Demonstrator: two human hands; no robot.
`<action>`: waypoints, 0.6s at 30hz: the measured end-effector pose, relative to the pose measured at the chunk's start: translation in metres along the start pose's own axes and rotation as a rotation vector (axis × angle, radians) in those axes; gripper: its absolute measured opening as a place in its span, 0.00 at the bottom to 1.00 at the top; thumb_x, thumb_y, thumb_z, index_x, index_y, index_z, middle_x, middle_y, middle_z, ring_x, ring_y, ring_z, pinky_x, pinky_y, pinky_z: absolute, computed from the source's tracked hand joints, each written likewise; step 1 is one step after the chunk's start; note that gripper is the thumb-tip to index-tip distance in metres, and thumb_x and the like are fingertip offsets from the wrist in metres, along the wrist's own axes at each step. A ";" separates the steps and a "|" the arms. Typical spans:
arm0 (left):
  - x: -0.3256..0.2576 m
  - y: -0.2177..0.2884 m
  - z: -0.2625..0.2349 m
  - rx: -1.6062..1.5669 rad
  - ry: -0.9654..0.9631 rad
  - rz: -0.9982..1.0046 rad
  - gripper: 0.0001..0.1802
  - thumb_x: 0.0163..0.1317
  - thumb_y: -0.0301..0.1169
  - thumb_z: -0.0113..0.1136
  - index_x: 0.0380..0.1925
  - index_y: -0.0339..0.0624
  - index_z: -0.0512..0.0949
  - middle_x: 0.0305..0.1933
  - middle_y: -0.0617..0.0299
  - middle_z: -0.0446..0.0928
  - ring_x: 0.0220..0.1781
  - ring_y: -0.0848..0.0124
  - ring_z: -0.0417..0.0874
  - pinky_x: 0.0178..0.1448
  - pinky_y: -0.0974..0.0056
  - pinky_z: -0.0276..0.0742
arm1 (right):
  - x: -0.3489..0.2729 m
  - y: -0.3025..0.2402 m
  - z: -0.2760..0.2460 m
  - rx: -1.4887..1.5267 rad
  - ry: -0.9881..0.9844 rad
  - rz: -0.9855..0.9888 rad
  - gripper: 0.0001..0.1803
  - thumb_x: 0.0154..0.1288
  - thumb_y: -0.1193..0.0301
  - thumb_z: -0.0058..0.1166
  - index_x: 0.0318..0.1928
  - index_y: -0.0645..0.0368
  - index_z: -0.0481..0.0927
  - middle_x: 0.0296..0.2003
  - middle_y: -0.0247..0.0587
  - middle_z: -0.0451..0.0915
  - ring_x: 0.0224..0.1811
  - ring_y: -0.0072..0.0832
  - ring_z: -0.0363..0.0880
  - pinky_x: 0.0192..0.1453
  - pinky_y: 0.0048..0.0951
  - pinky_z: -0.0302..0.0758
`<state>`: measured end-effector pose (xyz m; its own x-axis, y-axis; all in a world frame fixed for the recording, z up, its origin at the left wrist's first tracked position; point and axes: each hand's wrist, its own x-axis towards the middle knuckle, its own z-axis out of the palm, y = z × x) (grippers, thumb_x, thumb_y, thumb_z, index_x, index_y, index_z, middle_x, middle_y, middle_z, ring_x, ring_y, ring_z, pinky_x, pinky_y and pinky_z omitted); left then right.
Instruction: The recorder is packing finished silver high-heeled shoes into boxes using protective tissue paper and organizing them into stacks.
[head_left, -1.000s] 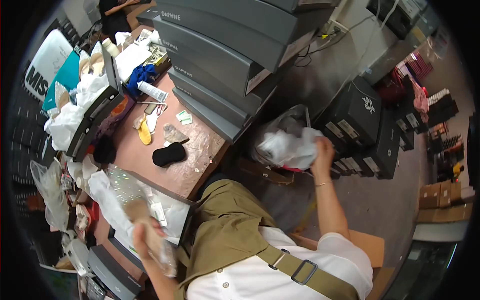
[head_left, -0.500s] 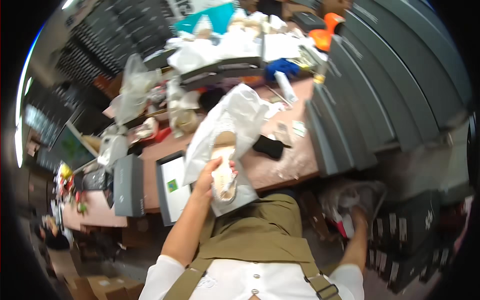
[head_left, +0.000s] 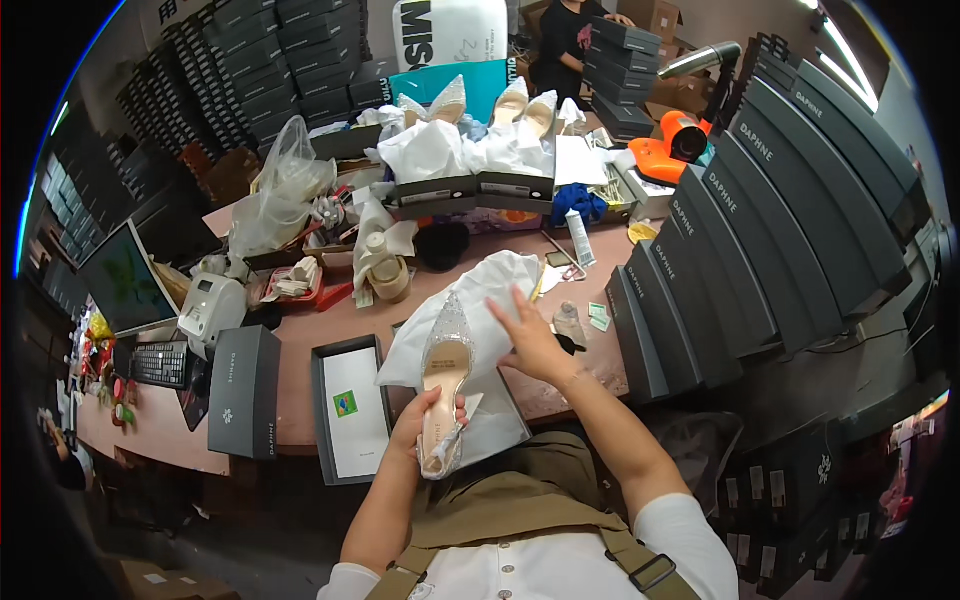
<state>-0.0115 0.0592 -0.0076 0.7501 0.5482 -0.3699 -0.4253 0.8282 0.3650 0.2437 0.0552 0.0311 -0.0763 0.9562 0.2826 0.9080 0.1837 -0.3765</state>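
My left hand (head_left: 412,420) is closed around the heel half of a pale, glittery pointed shoe (head_left: 446,362), its toe pointing away from me and its insole facing up. Just right of the toe, my right hand (head_left: 536,346) is spread open over crumpled white tissue paper (head_left: 405,360). I see nothing held in it; whether its fingertips touch the paper, I cannot tell. The paper spreads beneath the shoe, over a shoe box (head_left: 512,412) at the table's near edge. Beside it on the left lies a dark tray-like box part (head_left: 327,425) with a white sheet inside.
Dark shoe boxes (head_left: 715,270) form a tall row on the right. Two open boxes (head_left: 435,190) with glittery shoes and tissue stand at the back. An orange heat-gun-like tool (head_left: 665,150) is at back right. A tape roll (head_left: 390,280), keyboard (head_left: 158,364) and closed box (head_left: 243,392) are leftward.
My right hand has come up from a clear plastic bag low on the right to the tissue paper. The shoe, still in my left hand, sits lower in view.
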 end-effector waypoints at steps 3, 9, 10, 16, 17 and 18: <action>-0.025 0.006 -0.006 0.021 -0.047 0.083 0.20 0.67 0.38 0.48 0.49 0.31 0.69 0.36 0.51 0.78 0.34 0.63 0.82 0.42 0.59 0.82 | 0.043 0.010 0.057 -0.203 -0.195 -0.152 0.19 0.52 0.76 0.55 0.48 0.59 0.76 0.63 0.61 0.63 0.61 0.55 0.65 0.62 0.45 0.67; -0.095 0.044 -0.013 0.161 -0.044 0.373 0.27 0.64 0.37 0.50 0.59 0.33 0.63 0.48 0.46 0.74 0.41 0.63 0.82 0.39 0.59 0.85 | 0.085 -0.101 0.044 0.181 0.117 -0.441 0.09 0.49 0.81 0.51 0.35 0.64 0.75 0.46 0.52 0.75 0.51 0.49 0.73 0.55 0.41 0.72; -0.104 0.046 -0.007 0.253 0.153 0.469 0.29 0.64 0.38 0.49 0.61 0.34 0.61 0.51 0.44 0.73 0.44 0.60 0.82 0.41 0.60 0.85 | 0.089 -0.120 0.047 0.225 0.071 -0.543 0.07 0.50 0.80 0.50 0.33 0.64 0.74 0.43 0.51 0.75 0.48 0.47 0.74 0.52 0.41 0.73; -0.090 0.039 -0.041 -0.097 0.135 0.361 0.27 0.65 0.39 0.47 0.59 0.34 0.64 0.48 0.45 0.76 0.43 0.56 0.83 0.42 0.58 0.83 | 0.035 -0.151 0.089 1.117 -0.552 0.181 0.09 0.59 0.79 0.50 0.40 0.66 0.77 0.34 0.47 0.76 0.34 0.36 0.73 0.40 0.27 0.71; -0.081 0.031 -0.045 -0.024 0.230 0.355 0.24 0.65 0.37 0.47 0.57 0.33 0.66 0.46 0.46 0.77 0.42 0.57 0.83 0.42 0.58 0.83 | 0.021 -0.135 0.115 0.898 -0.369 -0.064 0.13 0.60 0.77 0.51 0.46 0.65 0.77 0.38 0.48 0.79 0.37 0.39 0.76 0.45 0.32 0.73; -0.076 0.030 -0.038 0.056 0.327 0.354 0.22 0.65 0.36 0.47 0.55 0.33 0.67 0.43 0.47 0.77 0.40 0.58 0.84 0.42 0.58 0.83 | 0.016 -0.136 0.101 0.717 -0.263 -0.115 0.13 0.61 0.77 0.51 0.48 0.64 0.77 0.40 0.48 0.79 0.42 0.38 0.76 0.49 0.32 0.73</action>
<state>-0.1006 0.0473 -0.0014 0.3617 0.8106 -0.4605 -0.5911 0.5813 0.5592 0.0771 0.0682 -0.0027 -0.3313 0.9282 0.1693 0.4064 0.3023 -0.8622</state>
